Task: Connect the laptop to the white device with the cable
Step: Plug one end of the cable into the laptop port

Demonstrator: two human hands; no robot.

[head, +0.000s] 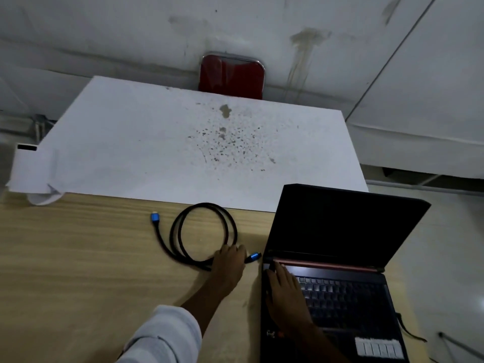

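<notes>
Right, the left hand grips the cable just behind its blue plug, beside the laptop on the bench; the right hand lies flat, empty, on the laptop; next, I'd say, line up with the side port; white device far left

Head view, steeply down (near table)
</notes>
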